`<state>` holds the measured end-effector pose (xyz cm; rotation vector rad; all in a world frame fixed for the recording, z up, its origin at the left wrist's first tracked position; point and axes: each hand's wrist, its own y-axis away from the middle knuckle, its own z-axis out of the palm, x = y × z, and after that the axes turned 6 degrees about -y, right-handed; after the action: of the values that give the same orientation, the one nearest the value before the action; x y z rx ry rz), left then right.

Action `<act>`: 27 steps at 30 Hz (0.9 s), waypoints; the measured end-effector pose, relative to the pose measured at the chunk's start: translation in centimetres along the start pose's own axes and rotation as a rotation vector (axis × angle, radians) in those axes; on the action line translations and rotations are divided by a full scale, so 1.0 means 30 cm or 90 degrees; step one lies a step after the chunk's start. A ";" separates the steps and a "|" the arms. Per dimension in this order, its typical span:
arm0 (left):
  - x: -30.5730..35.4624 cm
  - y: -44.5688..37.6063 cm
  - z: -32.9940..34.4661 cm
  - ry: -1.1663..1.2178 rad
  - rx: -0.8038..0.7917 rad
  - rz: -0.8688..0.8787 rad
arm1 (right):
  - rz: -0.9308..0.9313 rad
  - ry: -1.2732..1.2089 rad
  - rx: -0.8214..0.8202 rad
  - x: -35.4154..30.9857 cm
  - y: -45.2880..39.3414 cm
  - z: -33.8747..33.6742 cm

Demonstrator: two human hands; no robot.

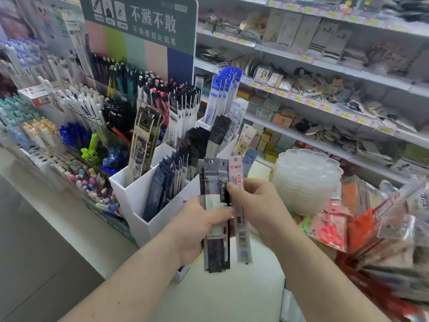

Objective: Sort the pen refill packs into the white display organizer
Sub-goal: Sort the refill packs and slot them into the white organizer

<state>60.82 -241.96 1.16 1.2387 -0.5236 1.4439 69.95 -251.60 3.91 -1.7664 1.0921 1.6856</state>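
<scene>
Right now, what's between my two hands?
In the head view, a fan of pen refill packs stands upright between the left hand and the right hand, gripped by both.

- A shop interior was shown, evenly and brightly lit.
- Grey-white wall shelving [329,73] was seen from twelve to three o'clock, stocked with socks and small carded goods, with yellow price tags along its edges.
- A green sign board [148,24] bearing white characters was raised at eleven o'clock.
- Racks of pens [76,105] were ranged at nine to ten o'clock.
- A pale grey floor [34,240] was visible at eight o'clock.
</scene>
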 end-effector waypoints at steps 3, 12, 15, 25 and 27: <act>-0.020 -0.004 0.004 0.022 0.026 -0.029 | -0.043 -0.123 0.131 -0.003 -0.001 -0.056; -0.046 0.011 0.013 -0.102 -0.034 0.003 | 0.018 -0.015 0.046 0.053 0.070 -0.009; -0.041 0.020 -0.019 -0.019 -0.116 -0.040 | 0.006 -0.066 0.058 0.054 0.075 -0.024; -0.047 0.021 -0.026 -0.007 0.038 -0.021 | -0.022 -0.169 0.096 0.046 0.098 -0.030; -0.052 0.017 -0.031 -0.059 0.087 0.007 | -0.036 -0.148 0.136 0.042 0.095 -0.036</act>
<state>59.76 -242.02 -0.40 1.4181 -0.5019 1.4564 68.27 -254.38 3.37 -1.4180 1.0639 1.6270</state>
